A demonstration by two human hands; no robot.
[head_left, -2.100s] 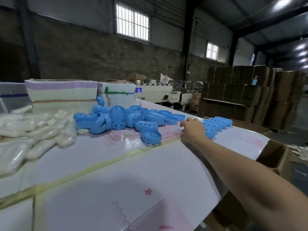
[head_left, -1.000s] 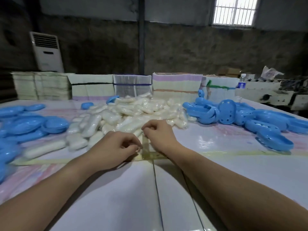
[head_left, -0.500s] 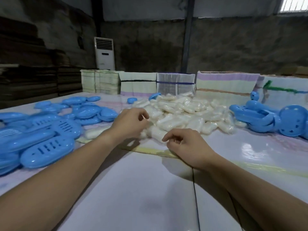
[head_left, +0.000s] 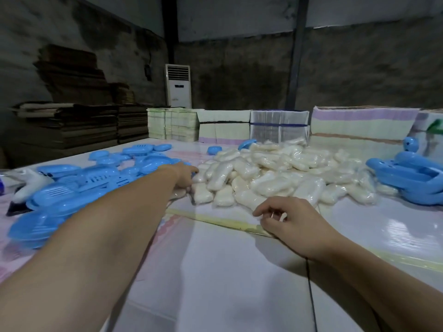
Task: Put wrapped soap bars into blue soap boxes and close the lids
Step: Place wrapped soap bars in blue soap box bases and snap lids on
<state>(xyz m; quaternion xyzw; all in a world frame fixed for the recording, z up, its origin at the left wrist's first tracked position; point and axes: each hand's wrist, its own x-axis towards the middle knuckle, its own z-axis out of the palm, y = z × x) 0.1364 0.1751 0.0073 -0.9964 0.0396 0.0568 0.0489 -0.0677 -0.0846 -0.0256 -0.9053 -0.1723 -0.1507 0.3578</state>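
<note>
A big heap of clear-wrapped white soap bars [head_left: 275,168] lies in the middle of the white table [head_left: 215,271]. To its left spreads a pile of blue soap boxes and lids [head_left: 72,188]; more blue boxes [head_left: 407,178] are heaped at the right edge. My left hand [head_left: 184,174] is stretched far out to the heap's left border, where soaps meet blue boxes; its fingertips are hidden behind the hand. Just in front of the heap, my right hand [head_left: 294,221] rests on the table with loosely curled fingers and nothing in it.
Stacks of flat printed cartons [head_left: 278,127] line the table's far edge. A white handheld tool [head_left: 28,183] lies at the far left among the blue boxes. Piled cardboard [head_left: 72,125] and a standing air conditioner [head_left: 178,85] are behind the table.
The view has swung left. My left hand has reached forward from near the soaps' front edge to the border between the soaps and the left blue boxes. My right hand stays low in front of the heap.
</note>
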